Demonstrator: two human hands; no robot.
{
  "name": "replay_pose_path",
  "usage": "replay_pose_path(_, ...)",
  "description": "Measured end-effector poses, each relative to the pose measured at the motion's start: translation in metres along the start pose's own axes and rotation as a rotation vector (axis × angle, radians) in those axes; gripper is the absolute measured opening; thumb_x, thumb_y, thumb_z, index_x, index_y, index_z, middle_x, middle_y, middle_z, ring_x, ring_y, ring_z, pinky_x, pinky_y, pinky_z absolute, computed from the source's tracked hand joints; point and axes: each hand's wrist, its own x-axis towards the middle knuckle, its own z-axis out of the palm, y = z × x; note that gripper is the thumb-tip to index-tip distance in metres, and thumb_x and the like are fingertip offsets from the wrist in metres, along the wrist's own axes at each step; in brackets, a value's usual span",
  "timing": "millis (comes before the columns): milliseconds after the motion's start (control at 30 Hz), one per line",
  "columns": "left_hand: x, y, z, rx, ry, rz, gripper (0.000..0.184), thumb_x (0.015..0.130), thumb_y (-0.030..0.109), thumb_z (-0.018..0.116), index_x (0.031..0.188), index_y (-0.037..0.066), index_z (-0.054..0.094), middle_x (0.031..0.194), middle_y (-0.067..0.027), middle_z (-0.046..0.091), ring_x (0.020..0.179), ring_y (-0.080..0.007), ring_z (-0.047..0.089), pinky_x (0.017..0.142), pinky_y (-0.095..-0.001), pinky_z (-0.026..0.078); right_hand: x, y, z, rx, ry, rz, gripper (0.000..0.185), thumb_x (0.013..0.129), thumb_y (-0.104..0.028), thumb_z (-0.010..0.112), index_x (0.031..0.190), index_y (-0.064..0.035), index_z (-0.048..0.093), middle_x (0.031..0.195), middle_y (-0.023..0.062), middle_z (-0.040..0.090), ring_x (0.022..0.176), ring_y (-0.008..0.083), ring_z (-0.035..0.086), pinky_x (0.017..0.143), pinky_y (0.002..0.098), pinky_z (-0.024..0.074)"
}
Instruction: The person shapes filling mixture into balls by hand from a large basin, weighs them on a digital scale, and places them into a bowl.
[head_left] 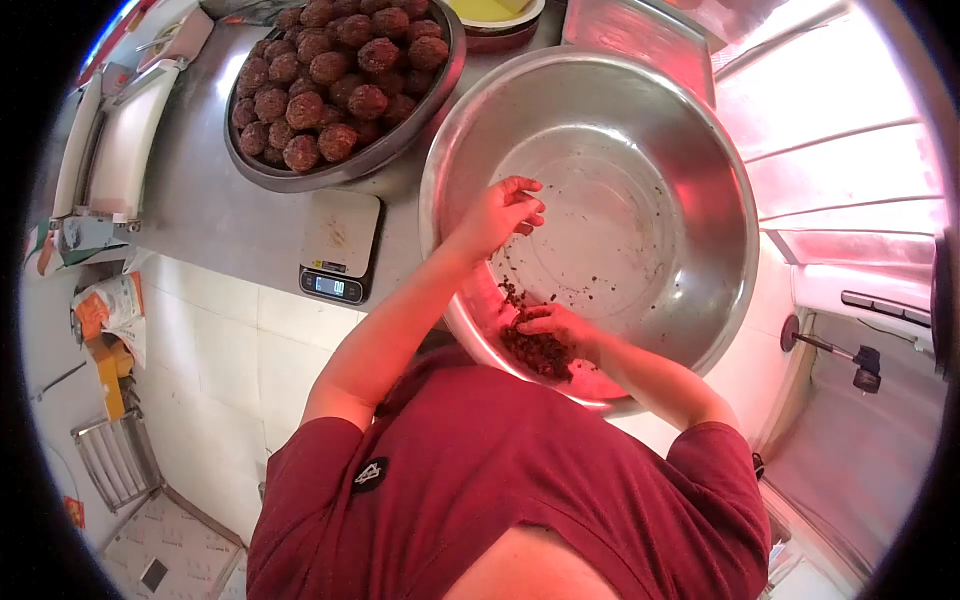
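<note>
A large steel bowl (720, 290) holds a heap of dark crumbly mixture (538, 352) low against its near wall, with loose crumbs scattered over the bottom. My right hand (562, 328) rests on the upper edge of this heap, its fingers curled into the crumbs; what they grip, if anything, is hidden. Over the bowl's left side, my left hand (503, 215) is raised with bent fingers apart and nothing in them. Left of the bowl lies a kitchen scale (340, 232) with a lit display and nothing on its plate.
A round dark tray (290, 183) piled with several brown balls (328, 67) stands at the back left of the steel counter (205, 195). Behind the bowl are a metal tray (640, 40) and a yellow-bottomed container (490, 10).
</note>
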Motion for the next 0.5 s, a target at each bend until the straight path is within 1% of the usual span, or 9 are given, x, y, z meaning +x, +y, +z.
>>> replay_pose_path(67,-0.003,0.003,0.0,-0.009,-0.003,-0.014,0.03,0.09,0.014,0.055,0.117,0.002,0.051,0.099,-0.0086,0.06,0.085,-0.0149,0.062,0.073,-0.0269,0.049,-0.011,-0.005,0.001,0.143,-0.056,0.012,0.03,0.084,-0.02,0.062,0.105,0.0009,0.061,0.096,0.0106,0.067,0.087,0.0204,0.066,0.082,0.033,0.053)
replay_pose_path(100,-0.004,0.006,0.0,-0.024,0.008,-0.043,0.031,0.09,0.015,0.055,0.117,0.002,0.051,0.1,-0.0087,0.06,0.087,-0.0149,0.061,0.074,-0.0276,0.049,0.005,0.013,-0.022,0.316,-0.205,0.057,0.029,0.087,-0.02,0.057,0.106,0.0013,0.059,0.099,0.0132,0.067,0.091,0.0239,0.066,0.086,0.0356,0.0525)
replay_pose_path(200,-0.006,0.007,0.0,-0.078,0.08,-0.093,0.032,0.091,0.02,0.055,0.118,0.004,0.052,0.104,-0.0084,0.059,0.093,-0.0159,0.06,0.08,-0.0311,0.048,0.013,0.021,-0.025,0.599,-0.207,0.025,0.027,0.088,-0.019,0.054,0.104,0.0016,0.059,0.1,0.0156,0.066,0.092,0.0273,0.065,0.088,0.0393,0.0519)
replay_pose_path(267,-0.002,-0.003,-0.004,-0.134,0.18,-0.09,0.033,0.092,0.028,0.056,0.118,0.007,0.053,0.107,-0.0076,0.06,0.097,-0.0181,0.059,0.084,-0.0351,0.047,0.004,-0.008,-0.017,0.665,-0.168,-0.136,0.024,0.089,-0.017,0.052,0.103,0.0018,0.059,0.099,0.0162,0.066,0.089,0.0299,0.065,0.089,0.0419,0.0512)
replay_pose_path(333,-0.008,-0.003,0.004,-0.255,0.269,-0.224,0.036,0.092,0.036,0.054,0.117,0.011,0.053,0.107,-0.0036,0.059,0.097,-0.0172,0.057,0.085,-0.0353,0.046,0.008,-0.028,-0.025,0.806,-0.104,-0.383,0.023,0.089,-0.016,0.052,0.1,0.0014,0.06,0.097,0.0156,0.066,0.088,0.0291,0.065,0.089,0.0408,0.0513)
replay_pose_path(367,-0.013,-0.003,0.009,-0.317,0.314,-0.291,0.037,0.091,0.04,0.053,0.116,0.013,0.053,0.107,-0.0016,0.059,0.097,-0.0168,0.055,0.085,-0.0353,0.045,0.008,-0.041,-0.029,0.736,-0.142,-0.47,0.022,0.089,-0.017,0.053,0.099,0.0013,0.061,0.097,0.0152,0.066,0.088,0.0283,0.065,0.089,0.0393,0.051)
replay_pose_path(433,-0.018,-0.007,0.032,-0.503,0.245,-0.466,0.044,0.091,0.049,0.048,0.114,0.012,0.056,0.111,-0.0044,0.06,0.103,-0.0222,0.056,0.092,-0.0407,0.043,-0.004,-0.073,-0.02,0.591,-0.22,-0.637,0.022,0.088,-0.018,0.054,0.098,0.0011,0.062,0.097,0.0143,0.066,0.089,0.0269,0.064,0.087,0.0364,0.0506)
replay_pose_path(467,-0.019,-0.009,0.043,-0.592,0.207,-0.552,0.048,0.091,0.053,0.046,0.113,0.012,0.057,0.112,-0.0058,0.06,0.106,-0.0249,0.056,0.096,-0.0433,0.041,-0.01,-0.082,-0.008,0.412,-0.012,-0.718,0.024,0.088,-0.019,0.055,0.099,0.0009,0.062,0.097,0.0138,0.066,0.089,0.0261,0.064,0.086,0.0352,0.0504)
replay_pose_path(500,-0.018,-0.017,0.05,-0.772,0.083,-0.457,0.049,0.092,0.054,0.044,0.113,0.012,0.058,0.113,-0.0067,0.06,0.108,-0.0263,0.055,0.098,-0.0437,0.04,-0.016,-0.091,0.014,0.233,0.199,-0.791,0.026,0.087,-0.021,0.056,0.101,0.0006,0.062,0.096,0.0134,0.066,0.088,0.0253,0.064,0.084,0.034,0.0502)
